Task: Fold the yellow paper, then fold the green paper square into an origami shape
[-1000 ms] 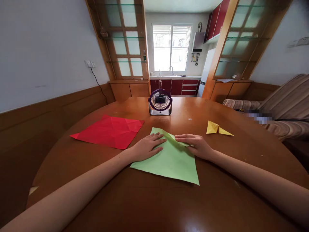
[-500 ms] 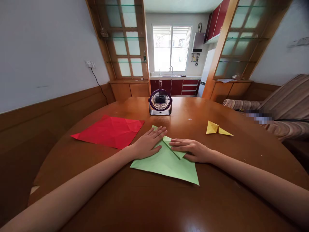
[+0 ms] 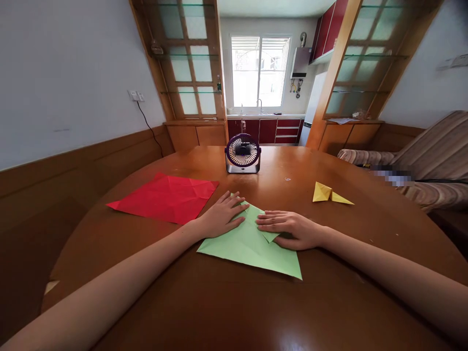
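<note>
A sheet of light green paper (image 3: 252, 251) lies on the wooden table in front of me, its right side folded over in a flap. Across the paper's upper left part rests my left hand (image 3: 224, 214), flat with the fingers spread. My right hand (image 3: 288, 229) presses on the folded flap at the right edge, fingers stretched out and the palm down. Part of the flap is hidden under those fingers. Neither hand grips anything.
To the left lies a creased sheet of red paper (image 3: 166, 197). A small purple desk fan (image 3: 243, 152) stands at the table's (image 3: 204, 312) far side. A folded yellow paper piece (image 3: 322, 193) sits on the right. Beyond it is a striped sofa (image 3: 431, 161).
My right hand has pressed the green flap down flatter, and its thumb now lies on the paper's edge. My left hand has shifted slightly left, its fingers spread wider.
</note>
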`<state>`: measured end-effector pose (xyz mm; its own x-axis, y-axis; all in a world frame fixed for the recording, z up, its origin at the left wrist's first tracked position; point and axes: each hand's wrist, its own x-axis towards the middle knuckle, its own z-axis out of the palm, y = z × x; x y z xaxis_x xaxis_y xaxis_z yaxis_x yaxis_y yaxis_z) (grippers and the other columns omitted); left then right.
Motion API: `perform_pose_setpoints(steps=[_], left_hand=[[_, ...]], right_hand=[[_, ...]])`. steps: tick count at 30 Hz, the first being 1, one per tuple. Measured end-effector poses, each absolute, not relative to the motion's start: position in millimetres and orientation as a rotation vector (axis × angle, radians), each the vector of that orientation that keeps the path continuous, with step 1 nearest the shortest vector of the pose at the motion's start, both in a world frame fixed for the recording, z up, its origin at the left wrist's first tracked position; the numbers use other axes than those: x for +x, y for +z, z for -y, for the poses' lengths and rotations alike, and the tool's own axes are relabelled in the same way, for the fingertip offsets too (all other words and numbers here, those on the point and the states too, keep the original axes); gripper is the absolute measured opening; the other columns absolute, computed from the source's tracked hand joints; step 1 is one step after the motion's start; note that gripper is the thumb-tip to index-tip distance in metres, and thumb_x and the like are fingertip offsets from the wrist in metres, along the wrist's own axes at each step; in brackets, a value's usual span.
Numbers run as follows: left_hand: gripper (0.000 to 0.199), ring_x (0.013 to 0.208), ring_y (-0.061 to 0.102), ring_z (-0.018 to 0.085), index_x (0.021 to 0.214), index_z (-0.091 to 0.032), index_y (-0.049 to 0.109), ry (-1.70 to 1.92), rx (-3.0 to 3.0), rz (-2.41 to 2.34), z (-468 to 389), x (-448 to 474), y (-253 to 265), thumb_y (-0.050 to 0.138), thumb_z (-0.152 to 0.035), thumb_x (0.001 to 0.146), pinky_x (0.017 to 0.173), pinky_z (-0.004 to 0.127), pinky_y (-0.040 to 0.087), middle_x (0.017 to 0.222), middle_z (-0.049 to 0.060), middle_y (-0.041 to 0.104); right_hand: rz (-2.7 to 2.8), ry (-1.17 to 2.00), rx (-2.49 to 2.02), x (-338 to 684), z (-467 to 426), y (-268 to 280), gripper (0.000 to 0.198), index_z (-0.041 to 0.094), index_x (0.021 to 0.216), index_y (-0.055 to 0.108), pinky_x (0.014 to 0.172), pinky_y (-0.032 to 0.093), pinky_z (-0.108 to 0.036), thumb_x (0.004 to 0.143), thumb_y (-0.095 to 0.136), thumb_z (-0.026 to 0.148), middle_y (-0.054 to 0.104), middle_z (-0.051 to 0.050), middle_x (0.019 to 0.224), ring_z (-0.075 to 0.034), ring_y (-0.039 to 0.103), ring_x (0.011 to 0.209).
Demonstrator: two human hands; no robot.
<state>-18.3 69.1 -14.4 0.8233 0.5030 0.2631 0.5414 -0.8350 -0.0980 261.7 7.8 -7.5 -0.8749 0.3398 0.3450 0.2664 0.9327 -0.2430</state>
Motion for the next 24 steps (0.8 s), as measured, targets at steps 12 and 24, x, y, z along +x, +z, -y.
perform_pose_setpoints(steps=[12, 24], left_hand=[[0.056, 0.143, 0.029, 0.027, 0.148, -0.025, 0.036, -0.293, -2.921, 1.01, -67.1, -18.8, -14.5, 0.028, -0.053, 0.1, 0.117, 0.044, 0.021, 0.155, 0.006, 0.032], [0.056, 0.145, 0.023, 0.023, 0.15, -0.024, 0.031, -0.245, -2.944, 0.987, -67.3, -18.5, -14.1, 0.025, -0.051, 0.101, 0.119, 0.043, 0.016, 0.156, 0.006, 0.028]], right_hand=[[2.752, 0.295, -0.447, 261.1, -6.9, -3.6, 0.053, 0.018, 0.142, 0.045, 0.117, 0.032, -0.044, 0.092, 0.056, 0.03, 0.054, -0.01, 0.14, -0.021, 0.043, 0.137], [2.753, 0.292, -0.406, 260.5, -6.4, -2.5, 0.053, 0.02, 0.143, 0.043, 0.117, 0.032, -0.046, 0.092, 0.055, 0.03, 0.055, -0.01, 0.139, -0.021, 0.044, 0.136]])
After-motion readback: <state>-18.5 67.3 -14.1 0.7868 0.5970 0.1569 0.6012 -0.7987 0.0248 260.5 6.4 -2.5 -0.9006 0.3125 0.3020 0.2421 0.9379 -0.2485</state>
